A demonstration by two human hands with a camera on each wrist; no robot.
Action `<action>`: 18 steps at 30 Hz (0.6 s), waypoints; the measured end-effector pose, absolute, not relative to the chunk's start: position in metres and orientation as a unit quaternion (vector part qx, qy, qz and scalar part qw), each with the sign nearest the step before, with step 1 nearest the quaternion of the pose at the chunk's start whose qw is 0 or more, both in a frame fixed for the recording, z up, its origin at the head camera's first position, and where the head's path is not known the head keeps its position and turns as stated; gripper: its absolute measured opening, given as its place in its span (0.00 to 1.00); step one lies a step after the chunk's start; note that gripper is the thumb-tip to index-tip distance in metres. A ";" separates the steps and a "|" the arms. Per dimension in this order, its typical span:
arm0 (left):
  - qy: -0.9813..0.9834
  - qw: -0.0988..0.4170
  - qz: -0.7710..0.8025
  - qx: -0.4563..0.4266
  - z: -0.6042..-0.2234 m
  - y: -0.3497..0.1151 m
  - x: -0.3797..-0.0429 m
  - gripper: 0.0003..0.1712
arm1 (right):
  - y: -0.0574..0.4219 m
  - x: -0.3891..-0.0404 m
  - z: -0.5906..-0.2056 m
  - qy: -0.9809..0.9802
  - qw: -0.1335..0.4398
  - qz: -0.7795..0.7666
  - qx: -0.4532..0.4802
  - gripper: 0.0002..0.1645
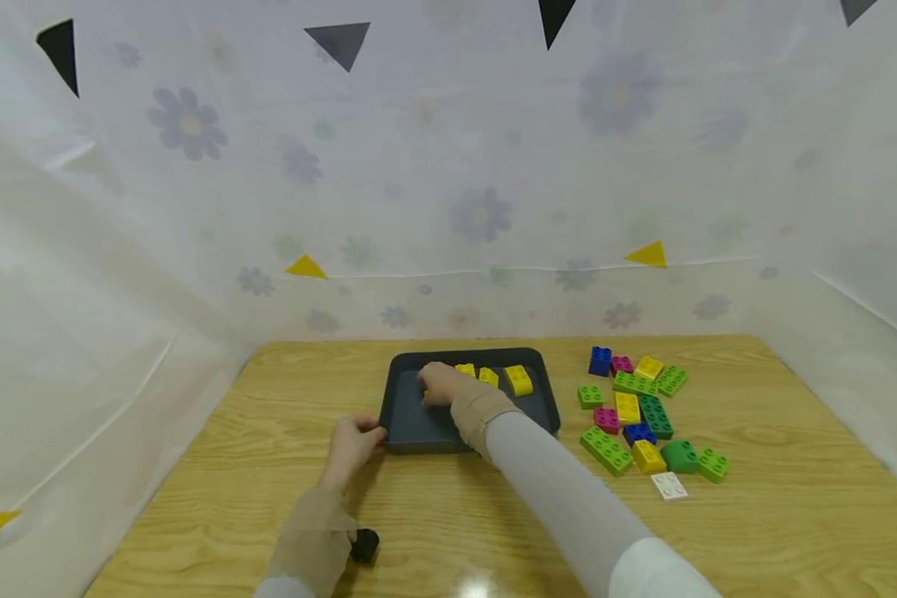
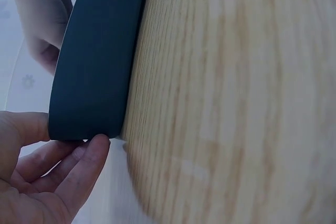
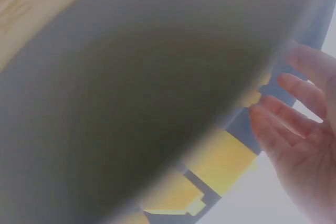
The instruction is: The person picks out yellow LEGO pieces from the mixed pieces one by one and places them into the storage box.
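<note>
Currently the left hand (image 1: 353, 448) grips the dark tray (image 1: 417, 428) at its near-left corner; the right hand (image 1: 447, 385) is among yellow bricks (image 1: 519, 380) inside — whether pinching one, I can't tell — and mixed bricks (image 1: 605, 450) lie rightward on the table (image 1: 456, 507).

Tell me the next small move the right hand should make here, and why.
Probably lift the right hand away from the yellow brick near it, releasing it if gripped, which the views leave unclear. That brick is already inside the tray, whose corner the left hand holds, and other yellow bricks lie out on the table.
</note>
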State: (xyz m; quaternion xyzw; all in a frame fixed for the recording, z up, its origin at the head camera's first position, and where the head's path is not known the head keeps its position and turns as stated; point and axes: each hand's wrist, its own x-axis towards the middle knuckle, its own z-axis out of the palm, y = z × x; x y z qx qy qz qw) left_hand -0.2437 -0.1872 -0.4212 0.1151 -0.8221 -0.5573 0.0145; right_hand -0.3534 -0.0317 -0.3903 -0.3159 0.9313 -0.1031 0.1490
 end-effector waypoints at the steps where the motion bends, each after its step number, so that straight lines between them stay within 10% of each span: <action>1: -0.822 0.015 -0.557 0.115 -0.421 -0.187 -0.243 0.12 | -0.032 -0.352 -0.388 0.932 0.149 -0.101 -0.315 0.25; 18: -0.833 0.014 -0.545 0.094 -0.420 -0.188 -0.242 0.12 | -0.003 -0.341 -0.346 0.926 0.039 -0.099 -0.361 0.38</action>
